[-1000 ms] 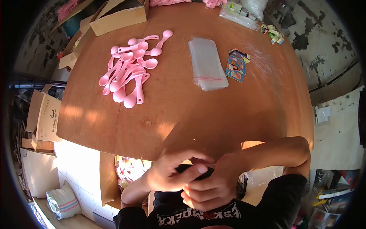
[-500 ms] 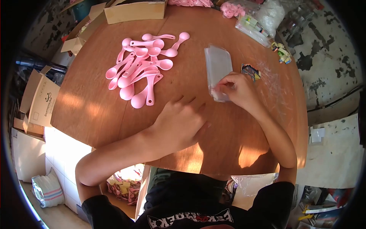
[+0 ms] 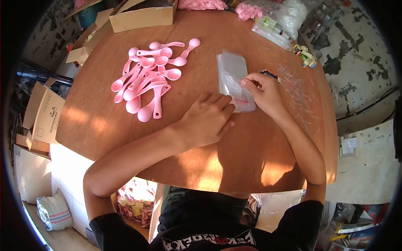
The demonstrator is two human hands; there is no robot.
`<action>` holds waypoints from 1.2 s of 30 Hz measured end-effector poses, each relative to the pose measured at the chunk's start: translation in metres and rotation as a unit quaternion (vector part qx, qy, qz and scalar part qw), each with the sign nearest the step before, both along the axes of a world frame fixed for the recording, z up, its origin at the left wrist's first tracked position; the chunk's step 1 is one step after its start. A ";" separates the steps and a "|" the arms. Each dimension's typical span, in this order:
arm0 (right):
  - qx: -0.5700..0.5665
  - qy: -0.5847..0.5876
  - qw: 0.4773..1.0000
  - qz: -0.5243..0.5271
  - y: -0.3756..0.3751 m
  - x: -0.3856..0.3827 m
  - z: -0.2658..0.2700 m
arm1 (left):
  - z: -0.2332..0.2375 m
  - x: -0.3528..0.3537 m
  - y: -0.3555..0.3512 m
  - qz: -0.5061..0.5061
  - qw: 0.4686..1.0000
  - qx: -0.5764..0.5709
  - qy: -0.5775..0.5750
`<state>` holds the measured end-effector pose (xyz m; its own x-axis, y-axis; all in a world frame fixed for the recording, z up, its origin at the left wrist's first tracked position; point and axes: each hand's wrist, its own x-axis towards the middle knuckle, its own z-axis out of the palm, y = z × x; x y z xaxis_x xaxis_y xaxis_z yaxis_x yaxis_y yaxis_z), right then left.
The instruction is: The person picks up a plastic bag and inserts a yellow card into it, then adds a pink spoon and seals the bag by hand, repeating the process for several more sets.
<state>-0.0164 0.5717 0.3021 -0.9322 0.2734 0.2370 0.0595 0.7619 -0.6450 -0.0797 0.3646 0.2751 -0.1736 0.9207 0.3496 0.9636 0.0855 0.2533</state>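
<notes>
A stack of clear plastic bags (image 3: 233, 67) lies on the wooden table (image 3: 176, 167), right of the middle. My right hand (image 3: 264, 93) pinches the right side of the top bag, thumb against the fingers. At the lower left of the stack is my left hand (image 3: 208, 119), its fingers bent loosely and a little apart, the fingertips by the bag's edge, with nothing visible in it. A loose pile of pink measuring spoons (image 3: 157, 102) lies to the left of the bags.
An open cardboard box (image 3: 142, 19) stands at the far edge. Plastic packs (image 3: 272, 32) and pink bundles (image 3: 248, 11) lie at the far right. Behind my right hand is a small dark packet (image 3: 269, 74); clear scraps are scattered beside it.
My left hand has moved up and right to the bags. My right hand has shifted slightly right and up, and the top bag now looks lifted. The view has shifted slightly.
</notes>
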 end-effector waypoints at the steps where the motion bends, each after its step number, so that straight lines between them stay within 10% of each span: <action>1: 0.000 0.002 1.000 0.000 0.002 0.000 -0.001 | -0.001 0.000 0.000 0.000 1.000 0.000 0.002; 21: -0.120 -0.086 0.985 0.089 0.013 0.006 -0.021 | 0.001 -0.024 0.033 0.107 0.918 0.143 -0.353; 28: -0.182 -0.008 0.983 0.033 0.015 0.003 -0.028 | 0.002 -0.014 0.027 0.115 0.920 0.132 -0.351; 36: 0.056 0.161 0.985 -0.001 -0.003 0.022 0.015 | 0.003 -0.008 0.020 0.116 0.986 0.042 -0.110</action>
